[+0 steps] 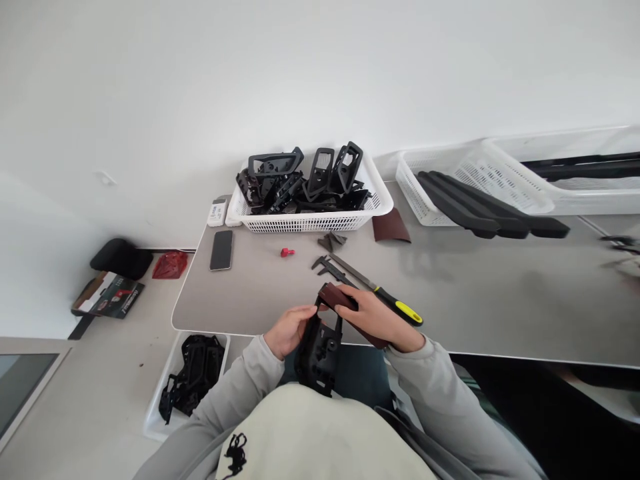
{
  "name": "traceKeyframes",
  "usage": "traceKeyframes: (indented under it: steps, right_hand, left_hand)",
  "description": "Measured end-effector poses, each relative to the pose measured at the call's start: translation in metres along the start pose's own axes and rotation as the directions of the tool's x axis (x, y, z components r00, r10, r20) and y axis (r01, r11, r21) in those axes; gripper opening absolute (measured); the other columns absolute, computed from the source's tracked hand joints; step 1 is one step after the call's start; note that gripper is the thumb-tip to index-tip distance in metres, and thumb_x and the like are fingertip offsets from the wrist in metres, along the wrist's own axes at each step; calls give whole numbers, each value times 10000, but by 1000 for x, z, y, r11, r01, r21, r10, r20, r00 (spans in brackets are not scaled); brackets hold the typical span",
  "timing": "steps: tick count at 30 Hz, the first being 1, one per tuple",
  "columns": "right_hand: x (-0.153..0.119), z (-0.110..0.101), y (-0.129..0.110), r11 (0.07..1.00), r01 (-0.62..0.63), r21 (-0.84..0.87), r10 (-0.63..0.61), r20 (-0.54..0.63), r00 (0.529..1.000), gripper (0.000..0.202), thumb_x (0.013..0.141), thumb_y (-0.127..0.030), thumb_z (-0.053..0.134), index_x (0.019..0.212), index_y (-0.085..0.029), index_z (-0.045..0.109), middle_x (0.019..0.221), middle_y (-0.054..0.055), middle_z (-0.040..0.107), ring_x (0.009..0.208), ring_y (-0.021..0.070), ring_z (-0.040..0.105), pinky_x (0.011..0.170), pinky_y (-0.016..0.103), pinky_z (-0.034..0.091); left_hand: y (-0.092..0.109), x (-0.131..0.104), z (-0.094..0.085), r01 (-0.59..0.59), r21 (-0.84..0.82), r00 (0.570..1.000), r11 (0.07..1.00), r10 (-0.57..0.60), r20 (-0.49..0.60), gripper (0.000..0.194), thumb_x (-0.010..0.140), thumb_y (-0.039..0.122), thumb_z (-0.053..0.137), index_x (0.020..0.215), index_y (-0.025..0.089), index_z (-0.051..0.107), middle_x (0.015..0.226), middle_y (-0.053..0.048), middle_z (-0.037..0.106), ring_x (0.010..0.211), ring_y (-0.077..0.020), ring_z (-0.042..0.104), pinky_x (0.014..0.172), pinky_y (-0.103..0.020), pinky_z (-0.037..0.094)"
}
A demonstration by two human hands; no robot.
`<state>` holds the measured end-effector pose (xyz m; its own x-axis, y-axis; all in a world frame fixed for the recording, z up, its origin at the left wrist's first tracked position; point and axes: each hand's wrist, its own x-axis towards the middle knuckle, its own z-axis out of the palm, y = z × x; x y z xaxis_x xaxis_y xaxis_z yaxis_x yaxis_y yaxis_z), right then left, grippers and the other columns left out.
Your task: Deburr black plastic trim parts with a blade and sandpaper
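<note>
Gray table (pixel 260 287) across mid-frame; white basket (pixel 305 224) with black parts (pixel 280 165) at upper centre. Brace the black frame (pixel 313 353) at lower centre, by the table's near edge. Lay the maroon sheet (pixel 333 297), likely sandpaper, flat against its upper end, stroking lightly and evenly. Right hand (pixel 375 317) pinching the sheet; left hand (pixel 287 331) pinching the frame's upper left side.

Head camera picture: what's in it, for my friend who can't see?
A person's left hand holds a black frame while the right hand holds a brown sheet against it. On the gray table are a white basket of black parts, a caliper and a file.
</note>
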<state>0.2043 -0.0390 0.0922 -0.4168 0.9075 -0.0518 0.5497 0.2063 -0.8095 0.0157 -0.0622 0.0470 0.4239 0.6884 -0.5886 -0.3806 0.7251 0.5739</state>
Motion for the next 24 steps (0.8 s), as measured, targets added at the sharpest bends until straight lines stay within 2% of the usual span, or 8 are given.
traceKeyframes:
  steps: [2, 6, 10, 13, 17, 21, 24]
  right_hand:
    - [-1, 2, 4, 1000, 5, -5, -5, -18, 1000, 278, 794, -193, 496, 1025, -183, 648, 950, 51, 705, 847, 218, 646, 807, 367, 504]
    - [-6, -1, -2, 994, 80, -77, -84, -50, 995, 271, 801, -181, 495, 1008, -188, 670, 1068, 87, 645, 865, 205, 645, 769, 328, 515]
    - [-14, -7, -20, 955, 195, -224, -190, 46, 981, 312, 799, -140, 501, 1037, -220, 687, 1135, 79, 609, 717, 148, 635, 664, 279, 502]
    - [-14, -8, -28, 899, 280, -336, -249, 133, 959, 326, 783, -136, 536, 1043, -237, 705, 1097, 64, 627, 630, 118, 594, 614, 254, 470]
    - [-9, -6, -30, 852, 263, -453, -245, 98, 964, 371, 773, -124, 530, 1069, -243, 718, 1044, 59, 635, 605, 112, 573, 583, 246, 439]
    - [-7, -5, -30, 855, 298, -424, -272, 122, 955, 394, 763, -130, 535, 1088, -253, 719, 1048, 57, 641, 610, 110, 578, 603, 244, 446]
    - [-7, -4, -28, 860, 268, -434, -254, 90, 963, 388, 766, -127, 520, 1074, -245, 723, 1029, 59, 643, 600, 109, 573, 598, 243, 446]
  left_hand:
    - [-3, -2, -3, -28, -9, 1000, 1000, 28, -4, 366, 668, 320, 783, 947, 98, 704, 611, -30, 655, 548, -128, 582, 587, -247, 418]
    - [-1, -10, -1, -101, -23, 994, 995, 100, -38, 409, 650, 323, 787, 993, 113, 710, 611, -10, 630, 558, -118, 552, 586, -246, 379]
    - [5, -18, 9, -102, -17, 993, 995, 103, 58, 440, 565, 253, 827, 973, 133, 713, 659, -6, 645, 585, -117, 566, 616, -246, 386]
    - [7, -22, 14, -155, 12, 981, 988, 153, 116, 388, 588, 260, 820, 941, 139, 713, 723, -21, 666, 641, -133, 591, 685, -263, 410]
    - [6, -22, 16, -187, 49, 978, 981, 181, 100, 419, 599, 295, 824, 974, 149, 706, 748, -19, 675, 646, -124, 589, 690, -255, 410]
    - [6, -21, 15, -199, 36, 977, 979, 195, 88, 377, 570, 298, 841, 891, 150, 713, 734, -19, 677, 646, -124, 594, 690, -253, 423]
    - [7, -20, 14, -181, 27, 981, 983, 179, 68, 381, 564, 283, 839, 899, 149, 716, 712, -12, 667, 622, -115, 582, 656, -243, 409]
